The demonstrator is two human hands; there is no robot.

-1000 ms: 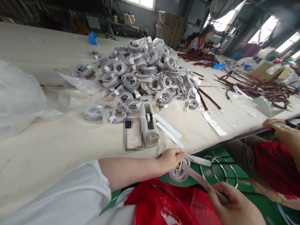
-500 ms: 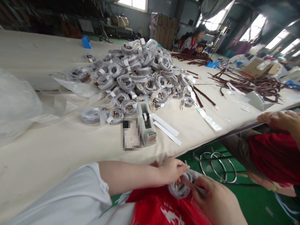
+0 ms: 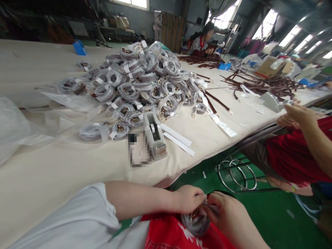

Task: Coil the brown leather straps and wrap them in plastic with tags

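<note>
A coiled strap in clear plastic wrap, with gold-coloured metal showing inside the coil, is held low over my red apron. My left hand is closed on its upper left side, fingers bent and pressed together. From the right, my right hand pinches the upper right side of the same coil. The fingertips of both hands nearly meet at its top. What lies between the fingertips is partly hidden. On the table above my hands stands a grey tape dispenser, beside a blurred-out flat item.
A big pile of wrapped strap coils covers the table's middle. White paper strips lie right of the dispenser. Loose brown straps are heaped farther right. A co-worker's hands are at the right edge, above a metal-ringed stool.
My right hand has moved in closer to my left, and the coil sits slightly lower. The whole view has shifted, so the table things appear farther left. The co-worker's hands have moved.
</note>
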